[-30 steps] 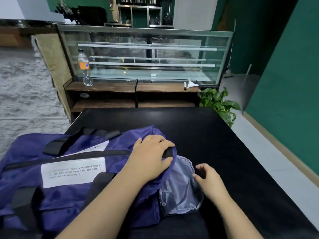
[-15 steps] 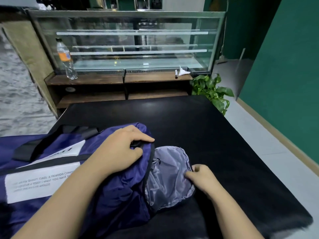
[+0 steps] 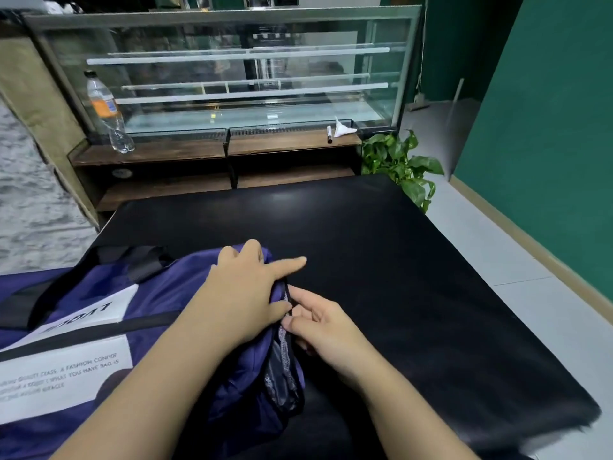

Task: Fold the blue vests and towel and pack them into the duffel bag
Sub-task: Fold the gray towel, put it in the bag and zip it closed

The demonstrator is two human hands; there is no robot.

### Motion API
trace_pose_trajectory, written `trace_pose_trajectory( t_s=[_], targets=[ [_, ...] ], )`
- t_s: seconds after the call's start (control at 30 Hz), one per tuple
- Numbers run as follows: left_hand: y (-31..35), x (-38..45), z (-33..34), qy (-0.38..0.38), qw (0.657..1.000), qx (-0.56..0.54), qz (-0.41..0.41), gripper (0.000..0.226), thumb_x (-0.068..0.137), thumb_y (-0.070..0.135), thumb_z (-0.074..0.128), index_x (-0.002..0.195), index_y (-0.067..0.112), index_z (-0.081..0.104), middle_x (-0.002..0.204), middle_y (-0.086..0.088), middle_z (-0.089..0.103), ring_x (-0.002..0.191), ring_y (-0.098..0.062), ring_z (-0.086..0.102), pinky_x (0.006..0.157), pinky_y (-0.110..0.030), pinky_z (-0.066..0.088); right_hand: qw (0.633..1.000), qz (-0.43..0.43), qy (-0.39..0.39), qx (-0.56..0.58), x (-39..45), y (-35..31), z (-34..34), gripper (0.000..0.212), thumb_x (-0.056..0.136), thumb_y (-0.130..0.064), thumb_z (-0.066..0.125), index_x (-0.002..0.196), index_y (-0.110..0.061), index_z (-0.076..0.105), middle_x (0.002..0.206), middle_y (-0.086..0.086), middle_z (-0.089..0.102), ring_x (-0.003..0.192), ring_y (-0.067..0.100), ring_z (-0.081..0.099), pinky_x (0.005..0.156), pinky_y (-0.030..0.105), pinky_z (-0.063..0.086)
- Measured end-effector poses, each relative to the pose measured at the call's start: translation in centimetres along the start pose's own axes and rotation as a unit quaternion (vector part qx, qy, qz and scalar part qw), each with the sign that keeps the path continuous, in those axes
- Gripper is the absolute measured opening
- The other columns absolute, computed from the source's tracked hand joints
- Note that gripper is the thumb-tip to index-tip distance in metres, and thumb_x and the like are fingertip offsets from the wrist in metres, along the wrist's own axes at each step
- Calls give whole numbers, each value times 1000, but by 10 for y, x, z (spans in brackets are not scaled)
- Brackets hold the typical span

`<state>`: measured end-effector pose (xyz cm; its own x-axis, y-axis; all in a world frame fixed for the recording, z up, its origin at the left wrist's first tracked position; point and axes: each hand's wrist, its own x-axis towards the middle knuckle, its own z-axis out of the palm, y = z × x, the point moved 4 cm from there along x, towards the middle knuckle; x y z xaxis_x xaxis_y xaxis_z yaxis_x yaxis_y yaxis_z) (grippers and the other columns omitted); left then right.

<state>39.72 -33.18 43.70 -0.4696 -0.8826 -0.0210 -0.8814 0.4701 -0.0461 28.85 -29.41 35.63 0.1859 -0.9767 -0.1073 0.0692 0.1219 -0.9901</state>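
Note:
A purple duffel bag (image 3: 109,330) with black straps and white text labels lies on the left of the black table (image 3: 381,260). My left hand (image 3: 245,293) rests on the bag's right end, thumb gripping the fabric at the end edge, index finger stretched out straight. My right hand (image 3: 318,323) pinches the black zipper edge of the end pocket right beside it. A narrow strip of grey lining (image 3: 282,370) shows in the pocket gap. No vests or towel are visible.
Behind the table stands a glass display case (image 3: 238,71) on a wooden shelf with a water bottle (image 3: 106,111), a marker (image 3: 329,134) and a white paper scrap. A potted plant (image 3: 401,164) sits at the table's far right corner. Green wall on the right.
The end pocket, wide open with grey lining showing, has been drawn nearly closed. My right hand moved up to the zipper edge beside my left hand, whose index finger now points out.

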Motion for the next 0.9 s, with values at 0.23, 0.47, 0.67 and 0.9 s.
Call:
trace_pose_trajectory(
  t_s=[0.23, 0.47, 0.67, 0.9],
  targets=[
    [-1, -6, 12, 134, 990, 15, 34, 44, 75, 63, 33, 84, 30, 60, 86, 2, 31, 74, -22, 31, 66, -44, 49, 996, 57, 43, 51, 11, 14, -25, 34, 86, 3, 47, 102, -17, 70, 73, -3, 65, 55, 6, 44, 46, 18, 27],
    [-5, -12, 10, 177, 983, 8, 55, 37, 75, 62, 38, 77, 31, 58, 79, 3, 38, 70, -20, 39, 49, -28, 40, 981, 77, 94, -150, 74, 50, -43, 51, 97, -3, 42, 146, -16, 34, 146, -3, 42, 125, 11, 47, 93, 13, 33],
    [-13, -2, 7, 172, 985, -15, 27, 37, 75, 65, 37, 71, 35, 57, 77, 10, 38, 74, -13, 43, 44, -17, 19, 977, 132, 28, -166, 107, 66, -21, 27, 97, -8, 35, 111, -13, 57, 91, 0, 61, 72, 6, 55, 63, 18, 47],
    [-17, -2, 7, 175, 983, -43, 21, 37, 76, 65, 37, 69, 36, 60, 76, 11, 41, 71, -11, 42, 44, -16, 14, 977, 135, 101, -128, 99, 65, -37, 35, 99, -14, 48, 64, -12, 49, 64, 7, 61, 45, 7, 42, 36, 14, 30]
  ],
)
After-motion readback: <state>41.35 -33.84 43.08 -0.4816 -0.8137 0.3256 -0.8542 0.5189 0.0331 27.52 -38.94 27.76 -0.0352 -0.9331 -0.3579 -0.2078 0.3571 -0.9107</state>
